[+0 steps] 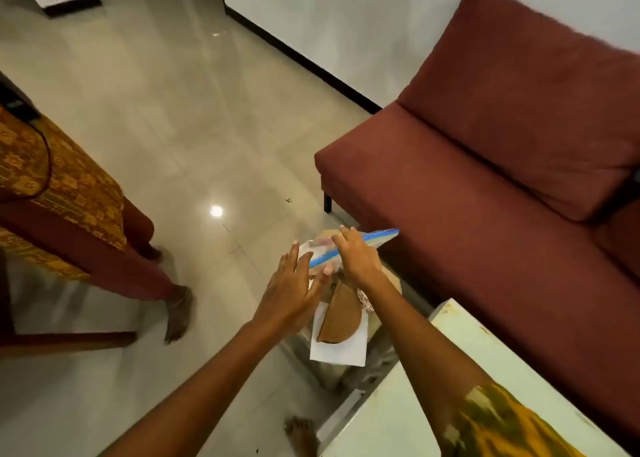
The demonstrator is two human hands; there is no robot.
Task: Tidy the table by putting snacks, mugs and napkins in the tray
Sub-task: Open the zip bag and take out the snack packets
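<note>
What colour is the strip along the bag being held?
The strip on the bag is blue; head view.

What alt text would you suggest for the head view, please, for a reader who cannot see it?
A person's right hand grips a clear zip bag with a blue seal while the open left hand is at its near end, above a brown woven half-round on a white napkin. A maroon sofa stands at right; another person stands at left.
</note>
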